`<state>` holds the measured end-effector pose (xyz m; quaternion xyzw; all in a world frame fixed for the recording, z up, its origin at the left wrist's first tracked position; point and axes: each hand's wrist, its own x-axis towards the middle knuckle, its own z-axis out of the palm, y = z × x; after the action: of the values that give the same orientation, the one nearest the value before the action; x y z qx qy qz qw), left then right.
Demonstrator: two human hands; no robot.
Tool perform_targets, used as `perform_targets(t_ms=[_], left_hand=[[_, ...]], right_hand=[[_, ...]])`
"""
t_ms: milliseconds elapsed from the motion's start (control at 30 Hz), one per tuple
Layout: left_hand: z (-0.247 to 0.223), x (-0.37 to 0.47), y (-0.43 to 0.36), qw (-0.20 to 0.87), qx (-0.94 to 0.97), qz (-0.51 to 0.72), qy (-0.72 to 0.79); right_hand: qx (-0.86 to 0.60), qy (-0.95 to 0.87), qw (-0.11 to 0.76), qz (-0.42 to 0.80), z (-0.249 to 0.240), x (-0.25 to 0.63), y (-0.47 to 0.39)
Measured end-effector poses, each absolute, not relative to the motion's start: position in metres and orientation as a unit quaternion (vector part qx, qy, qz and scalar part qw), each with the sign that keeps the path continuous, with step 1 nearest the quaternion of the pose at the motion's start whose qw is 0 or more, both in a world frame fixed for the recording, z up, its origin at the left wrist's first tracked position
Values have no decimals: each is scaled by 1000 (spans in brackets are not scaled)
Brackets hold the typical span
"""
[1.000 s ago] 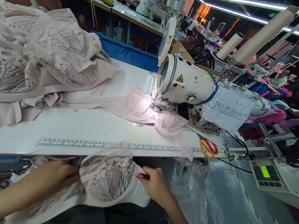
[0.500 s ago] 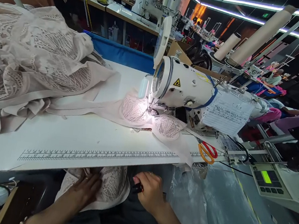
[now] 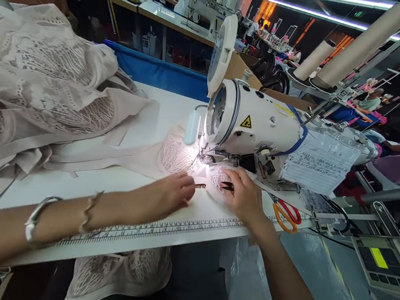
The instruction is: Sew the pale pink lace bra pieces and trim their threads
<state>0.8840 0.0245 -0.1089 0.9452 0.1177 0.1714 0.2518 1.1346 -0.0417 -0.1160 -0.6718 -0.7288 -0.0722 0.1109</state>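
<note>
A pale pink lace bra (image 3: 176, 151) lies under the lit needle area of the white sewing machine (image 3: 261, 121), one cup on each side. My right hand (image 3: 247, 196) is closed around small black thread snips (image 3: 227, 186), their blades over the right cup. At the lower edge of the left cup is my left hand (image 3: 169, 192), fingers curled together. Its fingertips face away, so what they hold, if anything, is hidden. A second lace bra (image 3: 121, 273) rests on my lap, below the table edge, with neither hand on it.
A large heap of lace bras (image 3: 50, 70) covers the table's left side. Orange-and-red-handled scissors (image 3: 288, 215) lie right of my right hand. A printed ruler (image 3: 162, 227) runs along the front edge. Thread cones (image 3: 313, 59) and a control panel (image 3: 382, 260) stand at the right.
Both hands have risen from the lap to the machine. My left hand has let go of the lap bra. My right hand has brought the thread snips up to the right cup.
</note>
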Motion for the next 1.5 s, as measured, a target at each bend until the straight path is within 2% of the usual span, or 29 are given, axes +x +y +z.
perform_targets(t_ms=[100,167,333,500,633,867,1133,1500], left_hand=[[-127,903,55,137,969,160,128],[-137,907,64,89,980,137,113],[-147,909,67,-35,990,98,95],[-152,913,59,-82,985,100,118],[-153,912,60,-65,986,101,120],[-165,909,76,-1,970,187,158],[-162,904,86,25,962,218,165],[-161,900,105,58,968,180,165]], right_hand=[[-720,-691,29,-57,-111,1135,-10],[-727,-685,6,-37,-114,1138,8],[-705,-708,16,-42,-132,1157,32],[-645,-763,-11,-54,-141,1171,39],[-626,-778,-20,-49,-140,1171,39],[-533,-844,32,48,-137,1163,30],[-525,-844,49,99,-144,1159,30],[-544,-839,11,14,-132,1145,23]])
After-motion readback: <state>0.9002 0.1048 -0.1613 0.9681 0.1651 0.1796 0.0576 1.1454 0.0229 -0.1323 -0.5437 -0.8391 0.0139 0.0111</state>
